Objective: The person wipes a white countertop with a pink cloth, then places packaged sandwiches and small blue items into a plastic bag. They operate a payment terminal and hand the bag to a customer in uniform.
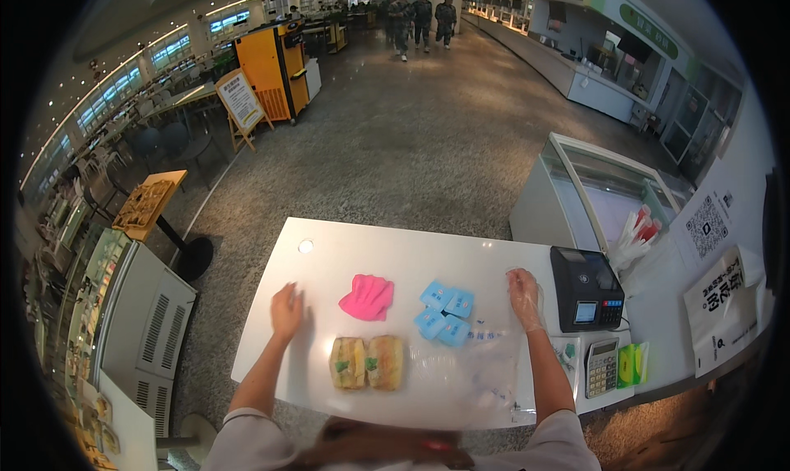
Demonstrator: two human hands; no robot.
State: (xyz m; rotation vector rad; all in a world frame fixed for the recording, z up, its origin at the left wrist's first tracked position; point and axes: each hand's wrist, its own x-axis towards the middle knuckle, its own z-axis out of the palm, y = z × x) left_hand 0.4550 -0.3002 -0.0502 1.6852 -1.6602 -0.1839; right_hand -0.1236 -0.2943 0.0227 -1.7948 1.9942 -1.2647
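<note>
My bare left hand (287,311) is over the left part of the white table (321,243), fingers apart and nothing in them. A crumpled pink cloth (366,298) lies to its right. My right hand (523,295) wears a thin clear plastic glove and is at the table's right side, near the black payment terminal (585,291). Its fingers are loosely bent; I see no object in them. Several blue packets (437,296) overlap between the cloth and that hand. Closer to me, two filled bread pieces (349,365) sit side by side, apparently wrapped. Beside them a clear plastic bag (463,378) lies flat.
A calculator (601,367) and a green packet (629,365) are at the right. Behind the terminal stands a glass-topped display case (592,175). A refrigerated counter (154,329) and a small wooden-topped stand (151,202) flank the left. Several people (423,17) are far down the hall.
</note>
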